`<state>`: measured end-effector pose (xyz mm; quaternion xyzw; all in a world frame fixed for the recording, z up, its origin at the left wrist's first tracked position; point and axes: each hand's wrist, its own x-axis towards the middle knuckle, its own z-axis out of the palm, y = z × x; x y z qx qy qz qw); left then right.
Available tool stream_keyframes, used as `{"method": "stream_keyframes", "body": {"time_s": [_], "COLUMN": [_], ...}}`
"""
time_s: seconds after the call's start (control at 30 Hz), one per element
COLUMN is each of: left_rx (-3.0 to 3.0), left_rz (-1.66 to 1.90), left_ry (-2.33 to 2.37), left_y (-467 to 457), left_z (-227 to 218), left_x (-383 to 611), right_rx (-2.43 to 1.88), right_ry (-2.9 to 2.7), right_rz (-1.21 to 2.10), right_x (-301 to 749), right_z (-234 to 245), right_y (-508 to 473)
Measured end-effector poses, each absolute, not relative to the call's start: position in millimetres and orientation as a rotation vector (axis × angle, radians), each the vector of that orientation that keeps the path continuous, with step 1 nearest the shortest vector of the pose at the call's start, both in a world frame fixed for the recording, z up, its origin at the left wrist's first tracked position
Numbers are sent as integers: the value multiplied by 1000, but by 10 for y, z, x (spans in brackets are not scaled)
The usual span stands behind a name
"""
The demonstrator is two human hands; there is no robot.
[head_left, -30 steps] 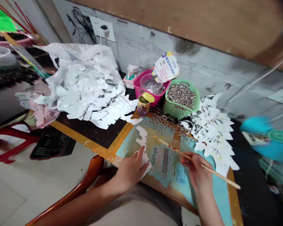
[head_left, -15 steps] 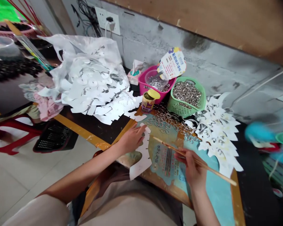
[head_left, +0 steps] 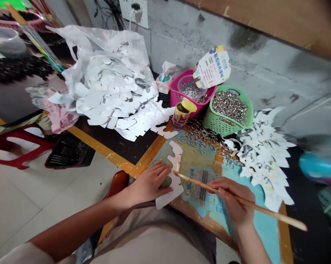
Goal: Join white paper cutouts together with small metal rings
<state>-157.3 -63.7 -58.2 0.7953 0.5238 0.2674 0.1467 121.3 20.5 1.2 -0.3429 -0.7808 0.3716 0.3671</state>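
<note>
"At the right hand [head_left: 234, 200], what is held?"

"One brush [head_left: 198, 182], pinched between thumb and fingers partway along its stick. The tip meets the right edge of a white cutout [head_left: 171, 193] in view; actual contact cannot be confirmed."

"And the left hand [head_left: 151, 181]?"

"Palm down, fingers loosely extended at the cutout's left edge, nothing visibly gripped. Pressure cannot be told."

"Position and handling of the cutout?"

"On the tabletop [head_left: 267, 229], between both hands. Judged thin, light and flexible, liable to crease at its narrow parts; the broad near end appears the safest hold. The brush looks light and stiff, best taken mid-stick."

"Farther out?"

"Loose metal rings [head_left: 200, 141], then an open jar [head_left: 180, 118] and a green basket [head_left: 217, 126]."
</note>
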Motion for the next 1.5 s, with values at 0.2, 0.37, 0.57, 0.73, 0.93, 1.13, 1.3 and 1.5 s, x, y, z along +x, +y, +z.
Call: {"method": "stream_keyframes", "body": {"time_s": [0.2,0.37,0.57,0.73,0.93,1.13,1.3,1.5], "left_rx": [2289,2386,2489,2482,2478,2462,2469,2478], "left_rz": [770,843,930,915,883,881,907,952], "left_ry": [1497,1503,1452,1452,1454,1443,1430,1412], "left_y": [-620,-660,-696,-720,-733,-722,-716,-712], "left_z": [-614,-626,-642,-631,-657,-668,-672,-675], "left_x": [-1599,-1607,-1574,-1572,-1585,-1584,-1585,-1578], "right_rx": [-766,-853,-724,-881,-865,-685,-720,-752], "right_ry": [-2008,-1906,-1881,-1795,-1788,-2089,-1799,-1584], "right_rz": [1212,1236,1590,1555,1622,1709,1526,910], "right_x": [1263,1271,1233,1214,1233,1249,1150,604], "right_z": [-19,-11,0,7,64,171,428,906], "right_y": [391,525,619,695,791,792,933,1281]}}
